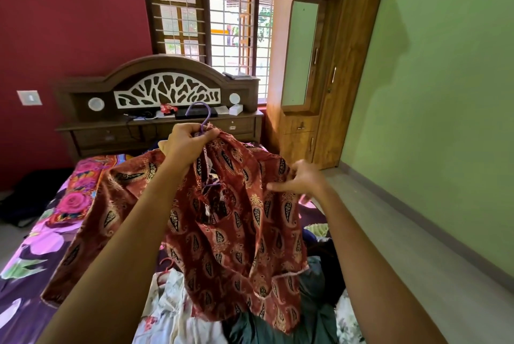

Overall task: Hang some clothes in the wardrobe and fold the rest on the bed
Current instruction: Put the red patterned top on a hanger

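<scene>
At the foot end of the bed (55, 218) a heap of clothes (172, 313) lies loose, white floral cloth on the left and a dark teal piece to its right. A pink hanger (164, 264) pokes out of the heap on the bed. Above the heap the person has both arms stretched forward, holding a red printed top (230, 232) up in the air over the bed. The top hangs on a purple hanger (204, 114), whose hook stands clear above the collar. The left hand (185, 143) is clenched round the neck of the hanger, with the bunched collar caught in the same grip. The right hand (303, 179) is at the top's shoulder on the right side of the bed, its fingers curled and pinching the cloth there; it is a little blurred. One sleeve of the top droops out leftward over the flowered sheet.

Past the top, a carved headboard (155, 87) closes the far end of the bed, with small items on its shelf. The wardrobe (342, 65) stands just right of the bed's far end, against the green wall, its doors closed and a mirror on the left one. A barred window (230, 10) sits behind the bed, above the headboard.
</scene>
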Demonstrator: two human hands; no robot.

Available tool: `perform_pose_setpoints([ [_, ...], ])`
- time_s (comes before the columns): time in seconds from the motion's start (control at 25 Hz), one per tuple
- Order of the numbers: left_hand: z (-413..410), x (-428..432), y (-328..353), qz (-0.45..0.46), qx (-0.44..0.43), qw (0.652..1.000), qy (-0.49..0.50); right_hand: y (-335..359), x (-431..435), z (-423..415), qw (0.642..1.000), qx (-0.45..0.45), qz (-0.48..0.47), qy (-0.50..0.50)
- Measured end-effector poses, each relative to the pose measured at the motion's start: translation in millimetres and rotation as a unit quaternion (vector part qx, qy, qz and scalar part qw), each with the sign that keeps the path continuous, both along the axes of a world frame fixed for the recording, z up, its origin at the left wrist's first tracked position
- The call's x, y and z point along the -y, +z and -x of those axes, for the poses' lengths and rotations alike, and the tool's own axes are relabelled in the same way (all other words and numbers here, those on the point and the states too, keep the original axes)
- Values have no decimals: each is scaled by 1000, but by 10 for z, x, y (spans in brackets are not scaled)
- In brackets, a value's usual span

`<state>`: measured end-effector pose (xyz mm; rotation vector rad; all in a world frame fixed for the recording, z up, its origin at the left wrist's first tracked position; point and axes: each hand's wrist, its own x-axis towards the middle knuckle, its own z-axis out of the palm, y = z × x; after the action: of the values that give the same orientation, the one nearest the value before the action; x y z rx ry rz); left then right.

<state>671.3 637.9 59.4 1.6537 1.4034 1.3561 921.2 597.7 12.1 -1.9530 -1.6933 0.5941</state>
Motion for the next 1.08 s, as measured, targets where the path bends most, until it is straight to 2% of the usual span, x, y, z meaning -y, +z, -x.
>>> perform_pose_setpoints([
  [0.04,17,-18,-4,0,3,1000,-6,-67,-4,24,999,4,28,-16],
  [0.08,28,-23,1,1,10,1000,-15,-125,-13,47,999,-8,10,-42],
  [0.2,24,45,35,7,18,1000,0,-163,-56,94,983,-104,-126,-77],
  [0.28,37,58,22,-13,-31,997,70,-80,-60,66,976,-136,-160,-62],
  [0.4,123,93,35,-33,-121,986,107,102,-50,-50,980,-99,-167,-51],
  [0.48,183,62,4,-25,-129,989,72,191,-83,-118,979,-38,-190,-61],
  [0.6,270,94,-15,-12,-82,996,-44,248,-189,-247,970,57,-223,-83],
  [0.72,329,165,4,10,-50,990,-135,179,-260,-315,986,64,-144,-56],
  [0.8,310,197,23,12,-24,991,-131,56,-242,-262,995,30,-87,-27],
  [0.84,299,195,23,13,-12,994,-108,5,-222,-234,995,-14,-90,-30],
  [0.96,293,126,-20,23,-3,999,-29,9,-69,-188,972,-162,-170,-33],
  [1.0,288,88,-35,26,-6,1000,-6,28,-19,-152,965,-175,-195,-8],
  [1.08,252,-1,-57,26,-19,999,19,37,38,36,968,-118,-212,61],
])
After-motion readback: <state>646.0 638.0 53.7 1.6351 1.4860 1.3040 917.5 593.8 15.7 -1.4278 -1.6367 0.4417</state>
